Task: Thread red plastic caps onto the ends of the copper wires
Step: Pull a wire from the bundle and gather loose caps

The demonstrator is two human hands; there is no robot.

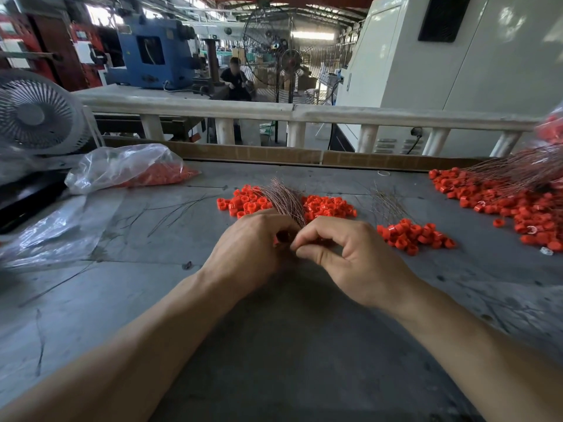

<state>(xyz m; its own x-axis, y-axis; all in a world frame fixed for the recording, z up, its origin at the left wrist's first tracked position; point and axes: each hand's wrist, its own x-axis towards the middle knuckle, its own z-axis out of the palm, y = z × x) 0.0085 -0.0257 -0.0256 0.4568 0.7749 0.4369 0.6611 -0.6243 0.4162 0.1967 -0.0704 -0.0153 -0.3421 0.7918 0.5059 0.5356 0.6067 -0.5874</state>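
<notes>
A bundle of thin copper wires [285, 199] fans up and away from between my two hands at the table's middle. My left hand [253, 254] has its fingers curled round the bundle's lower end, with a bit of red cap showing under the fingers. Beside it, my right hand [350, 254] pinches thumb and forefinger together at the wire ends; what sits in the pinch is hidden. Loose red plastic caps [329, 205] lie in piles just behind the hands, and a smaller pile [414, 234] lies to the right.
A large heap of capped wires and red caps [511, 202] covers the right side. A plastic bag of caps [137, 170] and a small fan [33, 114] stand at the far left. Stray wires [170, 208] lie on the grey table [289, 345]. A cardboard edge [274, 153] lines the back.
</notes>
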